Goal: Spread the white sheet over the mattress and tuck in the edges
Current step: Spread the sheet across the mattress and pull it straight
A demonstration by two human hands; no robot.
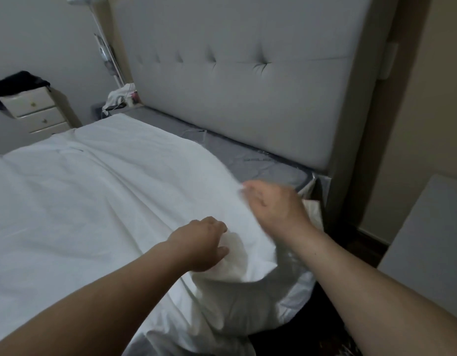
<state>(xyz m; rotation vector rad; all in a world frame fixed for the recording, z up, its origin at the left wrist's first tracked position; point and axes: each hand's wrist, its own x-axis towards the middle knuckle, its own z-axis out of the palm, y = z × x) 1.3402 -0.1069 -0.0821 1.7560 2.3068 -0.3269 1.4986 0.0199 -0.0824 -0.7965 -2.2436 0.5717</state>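
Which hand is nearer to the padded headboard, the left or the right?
Right. The right hand is at the sheet edge, close below the headboard. The left hand grips the sheet farther back, toward the person.

White sheet (93, 191), grey mattress (261, 163), grey headboard (248, 86)

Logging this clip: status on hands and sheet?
Left hand grips sheet. Right hand at its edge, blurred. Mattress corner uncovered.

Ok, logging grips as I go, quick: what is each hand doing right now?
Left hand: fingers curled, gripping a bunch of the white sheet.
Right hand: blurred at the sheet's edge; grip cannot be told.
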